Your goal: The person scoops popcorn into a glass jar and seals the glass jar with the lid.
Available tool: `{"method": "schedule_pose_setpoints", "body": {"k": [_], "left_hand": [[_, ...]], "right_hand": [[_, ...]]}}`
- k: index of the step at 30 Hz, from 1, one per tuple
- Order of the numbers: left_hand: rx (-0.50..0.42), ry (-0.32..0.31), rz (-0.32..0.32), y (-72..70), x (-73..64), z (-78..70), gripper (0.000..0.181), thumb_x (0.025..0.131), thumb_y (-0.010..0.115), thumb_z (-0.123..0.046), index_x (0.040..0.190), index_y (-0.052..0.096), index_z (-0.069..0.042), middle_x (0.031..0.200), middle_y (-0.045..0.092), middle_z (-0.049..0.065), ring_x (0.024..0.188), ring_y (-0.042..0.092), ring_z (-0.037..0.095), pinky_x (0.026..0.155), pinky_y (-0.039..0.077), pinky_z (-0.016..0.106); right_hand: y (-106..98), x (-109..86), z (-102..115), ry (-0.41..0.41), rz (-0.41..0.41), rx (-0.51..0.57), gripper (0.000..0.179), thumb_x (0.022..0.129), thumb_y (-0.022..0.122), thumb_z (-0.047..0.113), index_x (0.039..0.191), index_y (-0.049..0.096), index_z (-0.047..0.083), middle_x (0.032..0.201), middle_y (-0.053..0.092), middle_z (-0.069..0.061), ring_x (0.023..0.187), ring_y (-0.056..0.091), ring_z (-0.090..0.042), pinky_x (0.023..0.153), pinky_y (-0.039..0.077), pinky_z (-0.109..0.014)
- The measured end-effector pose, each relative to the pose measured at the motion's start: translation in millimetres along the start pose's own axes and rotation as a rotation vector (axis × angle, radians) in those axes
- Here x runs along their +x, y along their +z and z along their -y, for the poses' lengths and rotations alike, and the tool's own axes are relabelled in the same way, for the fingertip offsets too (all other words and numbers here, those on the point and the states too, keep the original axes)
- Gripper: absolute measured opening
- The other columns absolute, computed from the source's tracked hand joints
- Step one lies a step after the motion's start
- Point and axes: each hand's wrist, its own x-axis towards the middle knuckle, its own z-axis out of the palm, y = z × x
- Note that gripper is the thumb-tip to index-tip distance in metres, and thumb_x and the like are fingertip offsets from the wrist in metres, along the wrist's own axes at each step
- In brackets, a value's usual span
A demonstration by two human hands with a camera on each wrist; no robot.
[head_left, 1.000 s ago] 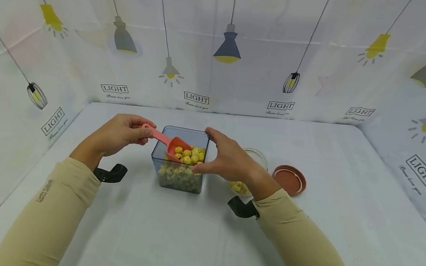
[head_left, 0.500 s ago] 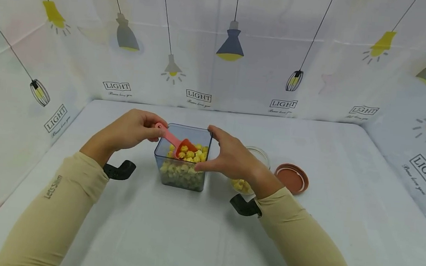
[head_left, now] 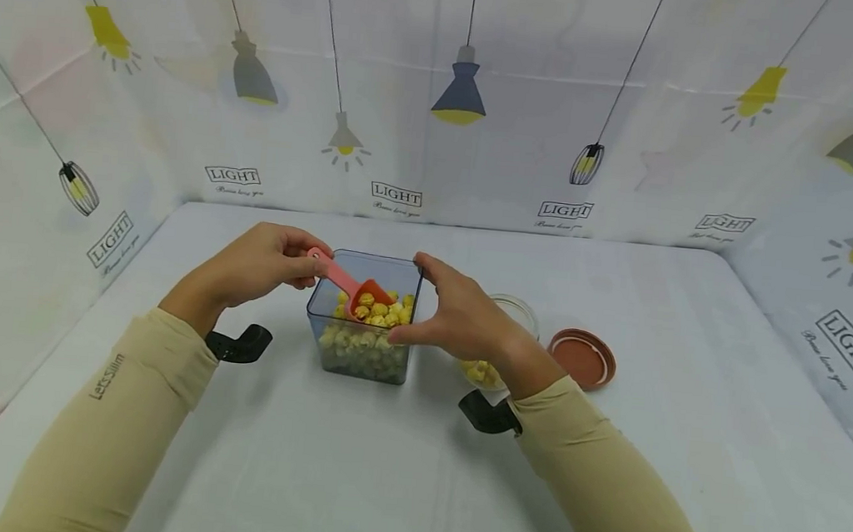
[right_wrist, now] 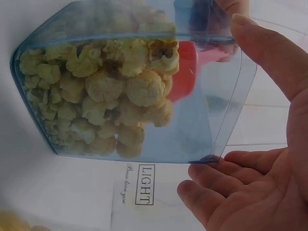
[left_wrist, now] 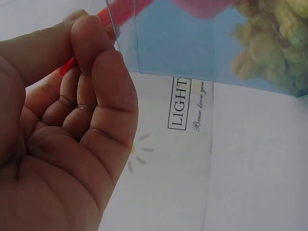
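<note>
My left hand pinches the handle of a pink-red scoop between thumb and fingers. The scoop slants down into a clear bluish plastic container, its bowl among yellow popcorn. In the left wrist view, the fingertips are right at the container's rim. From the other side my right hand holds the container, thumb on the near side and fingers at the far corner. Through the wall, the right wrist view shows the red scoop bowl beside the popcorn pile.
Partly hidden behind my right hand and wrist stands a round glass jar with some popcorn in it. To its right lies a brown-red round lid. A white cloth covers the table, and a lamp-print backdrop rises behind and at both sides.
Compared with one second ago, my left hand and the scoop have moved right, with the scoop bowl deeper over the popcorn. Over the last half second they barely move. My right hand keeps its place.
</note>
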Motion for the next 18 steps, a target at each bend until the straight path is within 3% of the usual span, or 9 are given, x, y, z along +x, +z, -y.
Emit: {"method": "schedule_pose_setpoints", "body": {"k": [11, 18], "left_hand": [[-0.032, -0.016, -0.025, -2.8, -3.4, 4.4, 0.036, 0.099, 0.066, -0.021, 0.127, 0.063, 0.001, 0.098, 0.068, 0.010, 0.091, 0.063, 0.027, 0.085, 0.053, 0.031], [0.007, 0.032, 0.019, 6.1, 2.8, -8.1, 0.033, 0.098, 0.066, -0.022, 0.125, 0.065, -0.002, 0.096, 0.069, 0.011, 0.089, 0.063, 0.027, 0.083, 0.052, 0.035]], "right_hand": [[0.4, 0.9, 0.5, -0.004, 0.003, -0.013, 0.107, 0.080, 0.084, 0.042, 0.159, 0.021, 0.005, 0.161, 0.028, -0.010, 0.145, 0.031, -0.026, 0.115, 0.030, -0.046], [-0.9, 0.5, 0.4, 0.010, 0.006, -0.002, 0.108, 0.079, 0.085, 0.042, 0.159, 0.021, 0.006, 0.161, 0.028, -0.010, 0.145, 0.031, -0.027, 0.115, 0.031, -0.046]]}}
